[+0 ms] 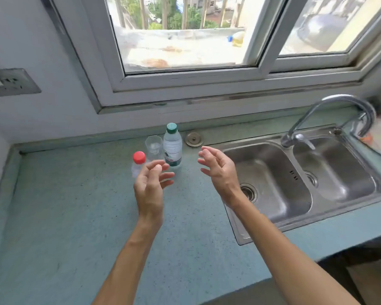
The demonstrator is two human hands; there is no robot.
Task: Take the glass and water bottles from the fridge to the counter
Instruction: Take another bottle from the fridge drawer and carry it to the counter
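Observation:
Three items stand upright on the blue-green counter near the back wall. A small clear bottle with a red cap is at the left, a clear glass behind it, and a taller water bottle with a green cap at the right. My left hand hovers just in front of the red-capped bottle and hides its lower part; its fingers are loosely spread and hold nothing. To the right of the green-capped bottle my right hand floats apart from it, fingers relaxed and empty.
A steel double sink with a curved tap fills the right side of the counter. A round metal cap sits in the counter behind the bottles. A window is above the back wall and a wall socket at the left.

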